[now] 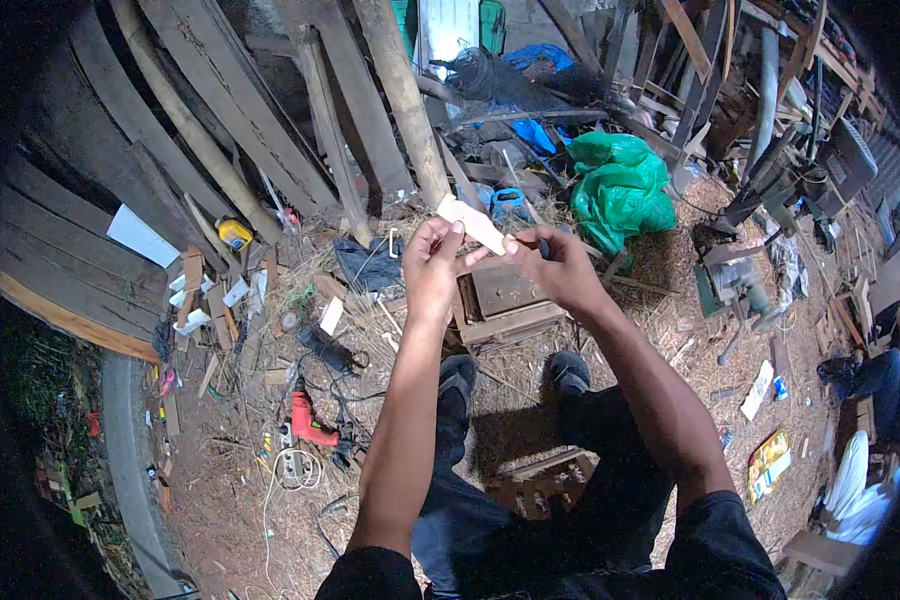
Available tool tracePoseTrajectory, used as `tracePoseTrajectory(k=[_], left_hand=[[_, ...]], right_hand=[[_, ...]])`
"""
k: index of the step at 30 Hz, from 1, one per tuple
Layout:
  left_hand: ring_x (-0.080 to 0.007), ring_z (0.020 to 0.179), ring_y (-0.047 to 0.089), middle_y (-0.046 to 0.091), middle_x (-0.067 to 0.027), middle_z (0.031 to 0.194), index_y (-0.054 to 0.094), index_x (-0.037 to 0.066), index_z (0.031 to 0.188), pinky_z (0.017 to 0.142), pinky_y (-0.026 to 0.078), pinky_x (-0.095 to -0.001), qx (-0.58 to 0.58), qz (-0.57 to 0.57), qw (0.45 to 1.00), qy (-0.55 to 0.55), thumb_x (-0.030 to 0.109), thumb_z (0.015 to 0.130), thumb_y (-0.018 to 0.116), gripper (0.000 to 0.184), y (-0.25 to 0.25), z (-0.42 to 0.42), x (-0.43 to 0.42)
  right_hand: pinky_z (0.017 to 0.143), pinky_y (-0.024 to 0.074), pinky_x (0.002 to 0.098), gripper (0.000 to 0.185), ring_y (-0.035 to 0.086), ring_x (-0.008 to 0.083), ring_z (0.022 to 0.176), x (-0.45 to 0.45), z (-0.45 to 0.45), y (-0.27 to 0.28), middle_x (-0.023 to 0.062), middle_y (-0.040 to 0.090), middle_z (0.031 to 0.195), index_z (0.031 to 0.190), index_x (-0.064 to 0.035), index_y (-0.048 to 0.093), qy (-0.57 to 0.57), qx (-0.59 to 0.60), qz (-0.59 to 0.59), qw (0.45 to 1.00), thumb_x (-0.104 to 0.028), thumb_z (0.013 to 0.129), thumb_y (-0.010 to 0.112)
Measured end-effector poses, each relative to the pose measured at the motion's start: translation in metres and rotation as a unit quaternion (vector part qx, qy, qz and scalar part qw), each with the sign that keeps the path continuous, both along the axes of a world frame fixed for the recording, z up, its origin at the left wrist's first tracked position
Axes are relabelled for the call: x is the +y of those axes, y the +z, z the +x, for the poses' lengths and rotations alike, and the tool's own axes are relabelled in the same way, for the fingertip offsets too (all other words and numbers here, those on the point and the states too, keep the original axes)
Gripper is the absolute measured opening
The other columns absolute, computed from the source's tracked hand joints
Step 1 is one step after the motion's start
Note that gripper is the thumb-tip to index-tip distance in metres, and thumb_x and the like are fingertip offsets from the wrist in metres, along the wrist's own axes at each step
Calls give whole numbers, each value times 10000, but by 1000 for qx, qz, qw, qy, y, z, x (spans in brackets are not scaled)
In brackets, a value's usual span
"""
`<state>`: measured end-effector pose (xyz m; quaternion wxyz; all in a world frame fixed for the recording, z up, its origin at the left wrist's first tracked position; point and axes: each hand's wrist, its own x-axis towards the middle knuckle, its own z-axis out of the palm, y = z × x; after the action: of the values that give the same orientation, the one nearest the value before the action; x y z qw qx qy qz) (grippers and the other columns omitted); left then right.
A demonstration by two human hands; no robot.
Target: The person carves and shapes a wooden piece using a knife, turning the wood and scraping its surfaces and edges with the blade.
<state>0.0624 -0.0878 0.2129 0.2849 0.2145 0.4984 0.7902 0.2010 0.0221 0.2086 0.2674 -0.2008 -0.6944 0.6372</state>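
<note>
The pale wooden piece [475, 223] is raised above the wooden box [515, 290], slanting from far left to near right. The left hand [436, 252] is partly closed, thumb and fingers gripping the piece along its near edge. The right hand [555, 262] is nearly closed, its fingertips pinching the right end; exact finger contact is hard to tell at this size. The piece appears light, stiff and dry, with low slip risk. Hold by the edges; the narrower right end is probably the weaker section.

The wooden piece [476, 224] is cream and the drill [308, 420] red.
</note>
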Motion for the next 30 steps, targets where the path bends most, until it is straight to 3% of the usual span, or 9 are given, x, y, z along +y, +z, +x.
tracePoseTrajectory(k=[9, 12, 16, 19, 22, 25, 30], left_hand=[[-130, 823, 628, 618, -83, 949, 548, 33, 1032, 630, 571, -282, -7, -39, 999, 12, 172, 990, 491, 157, 13, 4, -6], [-110, 737, 608, 627, -69, 878, 579, 33, 998, 590, 520, -255, 17, -34, 996, 85, 249, 1006, 468, 243, 5, 1, -2], [-90, 595, 554, 614, -32, 707, 623, 29, 861, 547, 452, -232, 18, -75, 992, 104, 331, 1013, 443, 382, 4, -7, -7], [-121, 714, 585, 623, -46, 849, 585, 31, 1014, 640, 476, -290, -12, -62, 996, 57, 373, 992, 484, 357, 5, -9, -12], [-95, 629, 564, 617, -36, 778, 594, 28, 926, 554, 456, -239, -3, -46, 997, 59, 312, 1008, 465, 323, 12, 0, -8], [-124, 700, 593, 623, -48, 870, 572, 54, 1033, 616, 481, -281, 42, -80, 996, 27, 333, 985, 511, 290, 4, -3, -9], [-120, 695, 598, 629, -49, 881, 580, 60, 1021, 613, 482, -269, 53, -86, 995, 17, 304, 977, 532, 253, 3, -1, -6]], right_hand=[[568, 351, 208, 288, 453, 33, 665, -2, 0, 2, -48, 565, 762, 977, -6, 651, -51, -26, 9, 998, -277, 888, 692], [561, 345, 209, 273, 445, 33, 652, -1, 0, 4, -53, 556, 746, 976, -12, 653, -39, -14, -20, 999, -269, 891, 689], [556, 340, 211, 257, 444, 32, 651, 2, 1, 0, -53, 558, 747, 971, -18, 657, -34, 3, -22, 999, -263, 896, 682], [560, 345, 208, 245, 446, 30, 653, 1, 2, 2, -52, 565, 752, 962, -22, 658, -31, 7, -21, 999, -259, 902, 674], [561, 344, 201, 230, 451, 27, 657, -1, 4, 5, -50, 570, 753, 953, -24, 655, -28, 16, -3, 999, -251, 914, 658], [547, 336, 194, 210, 452, 24, 643, 2, 4, 3, -49, 565, 744, 977, -26, 644, -31, 20, -14, 999, -231, 929, 634], [455, 280, 201, 200, 396, 19, 521, 6, 8, 2, -63, 501, 680, 1065, -32, 611, -40, 53, -105, 992, -190, 943, 607]])
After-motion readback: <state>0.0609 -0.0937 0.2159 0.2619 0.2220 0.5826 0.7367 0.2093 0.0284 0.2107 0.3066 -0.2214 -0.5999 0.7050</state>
